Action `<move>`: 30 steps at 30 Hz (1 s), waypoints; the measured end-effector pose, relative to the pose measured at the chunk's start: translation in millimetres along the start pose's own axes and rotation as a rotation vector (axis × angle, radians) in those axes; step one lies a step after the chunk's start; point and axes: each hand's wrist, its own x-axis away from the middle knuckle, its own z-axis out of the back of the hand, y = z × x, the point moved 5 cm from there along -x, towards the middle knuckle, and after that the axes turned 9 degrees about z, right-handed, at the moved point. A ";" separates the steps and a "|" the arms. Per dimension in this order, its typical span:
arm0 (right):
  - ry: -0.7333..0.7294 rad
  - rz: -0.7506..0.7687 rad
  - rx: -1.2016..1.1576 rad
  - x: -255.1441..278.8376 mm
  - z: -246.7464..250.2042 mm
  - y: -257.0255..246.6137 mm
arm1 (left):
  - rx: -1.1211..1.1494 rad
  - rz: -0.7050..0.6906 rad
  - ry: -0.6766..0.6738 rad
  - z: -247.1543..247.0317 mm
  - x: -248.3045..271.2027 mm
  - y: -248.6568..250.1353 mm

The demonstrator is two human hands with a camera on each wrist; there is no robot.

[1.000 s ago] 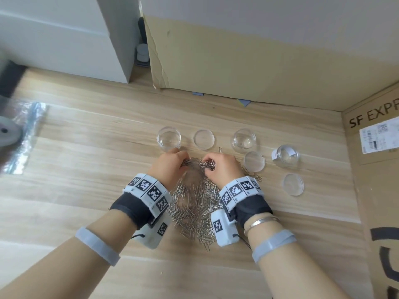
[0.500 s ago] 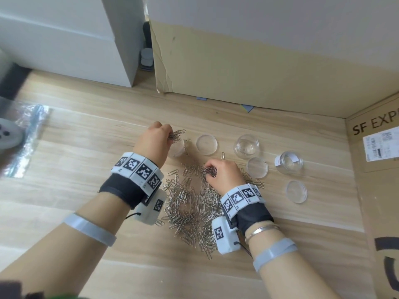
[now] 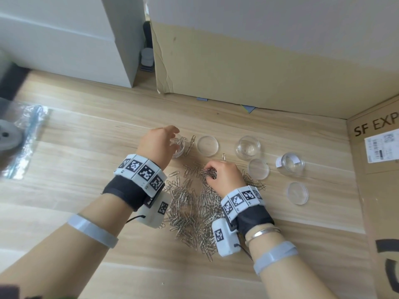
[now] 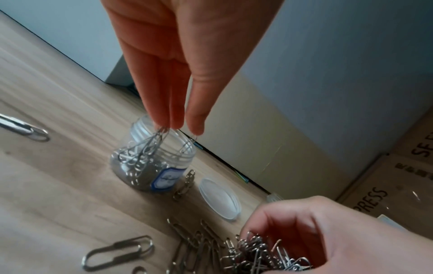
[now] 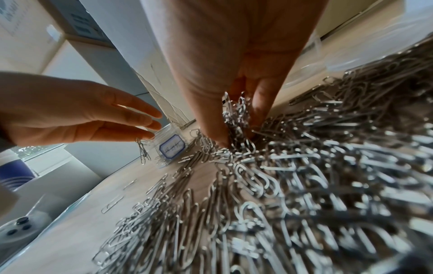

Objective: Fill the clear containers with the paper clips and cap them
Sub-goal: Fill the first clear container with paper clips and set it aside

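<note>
jar (image 4: 150, 161) on the counter (image 3: 90, 160), partly full, cap (image 4: 220, 199) beside it | left hand (image 3: 158, 145) moved from the pile to over the jar – fingers (image 4: 174, 111) straight, clips dropping in | right hand (image 3: 224, 176) still pinching clips in the pile (image 3: 194, 203) – more filling to do

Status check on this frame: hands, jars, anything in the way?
Left hand straight-fingered over the left jar, clips dropping in. Right hand pinching a bunch from the clip pile. Other two jars empty, all caps off. Nothing blocking.
</note>
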 end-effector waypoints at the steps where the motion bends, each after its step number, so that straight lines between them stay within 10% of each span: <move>1: -0.001 -0.002 0.001 -0.2 -0.5 0.0 | 0.024 0.002 0.017 1.5 0.6 -0.8; 7: 0.050 0.008 -0.042 -1.8 5.5 -2.1 | 0.053 -0.004 0.199 13.6 2.7 -13.7; 14: 0.132 0.070 -0.082 -15.8 26.6 -28.4 | 0.009 0.023 -0.093 -20.9 -2.4 -32.1; 30: 0.133 0.177 -0.116 -50.5 19.6 -87.6 | 0.187 -0.039 -0.177 -22.4 5.0 -48.6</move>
